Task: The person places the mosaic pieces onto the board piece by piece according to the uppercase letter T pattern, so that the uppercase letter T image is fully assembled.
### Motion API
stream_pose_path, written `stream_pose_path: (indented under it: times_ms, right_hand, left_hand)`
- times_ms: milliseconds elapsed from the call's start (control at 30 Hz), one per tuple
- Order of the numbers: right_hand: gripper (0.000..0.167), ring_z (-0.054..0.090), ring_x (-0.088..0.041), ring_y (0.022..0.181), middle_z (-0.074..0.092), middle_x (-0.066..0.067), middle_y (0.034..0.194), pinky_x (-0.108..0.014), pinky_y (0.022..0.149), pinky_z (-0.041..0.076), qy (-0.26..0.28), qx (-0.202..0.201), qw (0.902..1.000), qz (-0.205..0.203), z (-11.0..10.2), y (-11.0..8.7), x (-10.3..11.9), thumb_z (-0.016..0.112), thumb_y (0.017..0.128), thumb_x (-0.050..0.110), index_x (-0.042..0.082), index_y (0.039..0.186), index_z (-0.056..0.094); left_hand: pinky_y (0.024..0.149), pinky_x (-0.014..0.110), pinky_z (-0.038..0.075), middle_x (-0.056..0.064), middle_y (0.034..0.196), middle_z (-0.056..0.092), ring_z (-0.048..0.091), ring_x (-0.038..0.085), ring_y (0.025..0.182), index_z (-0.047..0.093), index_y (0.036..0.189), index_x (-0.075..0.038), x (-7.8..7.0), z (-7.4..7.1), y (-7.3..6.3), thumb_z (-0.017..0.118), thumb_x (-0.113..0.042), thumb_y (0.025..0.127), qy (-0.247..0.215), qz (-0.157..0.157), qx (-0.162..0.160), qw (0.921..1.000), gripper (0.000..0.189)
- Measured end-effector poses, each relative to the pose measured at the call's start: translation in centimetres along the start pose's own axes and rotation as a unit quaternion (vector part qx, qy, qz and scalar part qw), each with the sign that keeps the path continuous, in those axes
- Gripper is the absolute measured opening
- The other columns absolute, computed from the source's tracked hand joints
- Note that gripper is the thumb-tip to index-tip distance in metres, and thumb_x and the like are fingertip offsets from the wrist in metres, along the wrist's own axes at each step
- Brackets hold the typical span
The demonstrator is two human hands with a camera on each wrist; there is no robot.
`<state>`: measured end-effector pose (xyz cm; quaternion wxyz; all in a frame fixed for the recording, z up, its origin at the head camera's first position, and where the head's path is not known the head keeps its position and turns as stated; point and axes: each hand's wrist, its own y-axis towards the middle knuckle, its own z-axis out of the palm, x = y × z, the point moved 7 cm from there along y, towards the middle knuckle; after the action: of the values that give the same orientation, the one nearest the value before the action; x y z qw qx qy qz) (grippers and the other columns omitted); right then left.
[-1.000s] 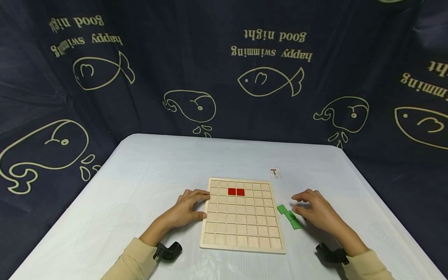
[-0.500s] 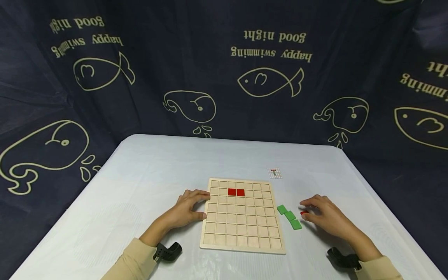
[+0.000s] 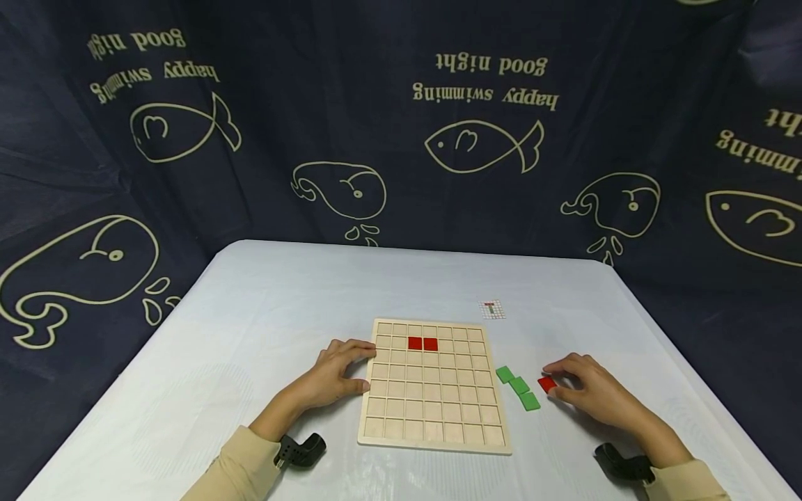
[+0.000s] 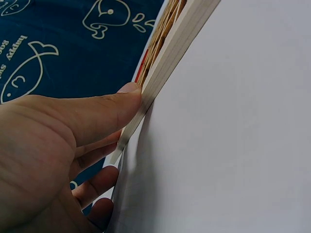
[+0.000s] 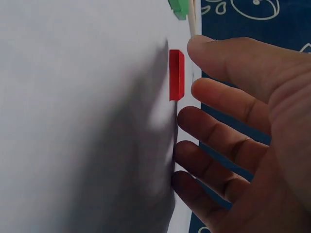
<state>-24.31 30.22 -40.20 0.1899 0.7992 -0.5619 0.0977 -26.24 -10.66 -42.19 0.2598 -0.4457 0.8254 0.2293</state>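
A wooden grid board (image 3: 432, 390) lies on the white table, with two red square tiles (image 3: 422, 344) side by side in its second row. At its left edge rests my left hand (image 3: 333, 374), thumb and fingertips against the frame; the left wrist view shows the thumb (image 4: 109, 111) on the board's side. My right hand (image 3: 589, 386) hovers right of the board, fingers slightly bent. Just at its thumb and index tips, a loose red tile (image 3: 547, 384) lies flat on the table. In the right wrist view this tile (image 5: 176, 75) sits beside the fingertips, not between them.
Several green tiles (image 3: 519, 385) form a slanting row between the board and my right hand. Behind the board's right corner lies a small pattern card (image 3: 491, 309) with a red and green T. A dark curtain (image 3: 388, 125) with fish drawings hangs behind the table.
My right hand has drawn away from the green tiles, rightward and toward me. The loose red tile has come into view at its fingertips. My left hand and the board stay put.
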Motion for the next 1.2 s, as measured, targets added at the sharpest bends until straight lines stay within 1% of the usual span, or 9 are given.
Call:
stream_pose_path:
  times_ms: [167,400,633,733,967,1200]
  right_hand:
    - [0.029,0.049,-0.007,0.09,0.064,0.01,0.097,-0.026,0.076,0.041,0.007,0.006,1.0,-0.001,0.15,-0.05,-0.27,0.076,0.077,0.023,0.019,0.104,0.07]
    - [0.031,0.047,-0.007,0.088,0.062,0.007,0.098,-0.025,0.073,0.04,0.018,0.007,0.9993,-0.032,0.13,-0.07,-0.06,0.077,0.076,0.024,0.016,0.105,0.069]
    - [0.031,0.046,-0.005,0.091,0.061,0.008,0.099,-0.026,0.077,0.041,0.008,0.011,0.9995,-0.03,0.28,-0.16,-0.27,0.077,0.075,0.022,0.016,0.105,0.07]
    - [0.03,0.046,-0.006,0.093,0.06,0.008,0.099,-0.026,0.078,0.042,0.003,0.008,0.9993,-0.035,0.25,-0.2,-0.3,0.077,0.075,0.021,0.016,0.104,0.07]
    - [0.028,0.045,-0.001,0.092,0.06,0.008,0.097,-0.025,0.078,0.042,0.0,-0.005,0.9992,-0.039,0.15,-0.36,-0.38,0.078,0.074,0.019,0.016,0.102,0.07]
    - [0.026,0.044,0.001,0.092,0.06,0.01,0.098,-0.025,0.078,0.042,-0.003,0.003,0.9996,-0.026,0.27,-0.45,-0.77,0.077,0.075,0.017,0.019,0.1,0.07]
  left_hand:
    - [0.093,0.042,0.026,-0.001,0.141,0.048,0.039,0.019,0.116,0.056,0.13,-0.012,0.02,-0.05,-0.03,0.074,-0.026,0.08,-0.002,-0.002,0.0,1.0,0.056]
    - [0.094,0.044,0.025,-0.001,0.142,0.047,0.039,0.019,0.118,0.055,0.131,-0.012,0.07,0.0,-0.16,0.074,-0.025,0.08,-0.004,-0.005,0.003,1.0,0.056]
    - [0.093,0.043,0.025,-0.001,0.141,0.047,0.039,0.019,0.117,0.055,0.131,-0.012,0.08,0.0,-0.12,0.074,-0.025,0.08,-0.001,-0.005,0.002,1.0,0.056]
    - [0.093,0.043,0.026,-0.001,0.141,0.048,0.039,0.019,0.117,0.056,0.131,-0.012,0.04,-0.03,-0.08,0.074,-0.025,0.08,0.002,-0.004,0.001,1.0,0.056]
    - [0.092,0.042,0.025,0.0,0.141,0.048,0.039,0.02,0.117,0.056,0.131,-0.012,-0.06,-0.1,-0.04,0.074,-0.024,0.08,0.002,-0.004,0.0,1.0,0.056]
    - [0.092,0.042,0.026,0.0,0.141,0.048,0.04,0.019,0.116,0.056,0.131,-0.011,-0.05,-0.03,-0.04,0.074,-0.024,0.08,0.003,-0.003,0.001,1.0,0.056]
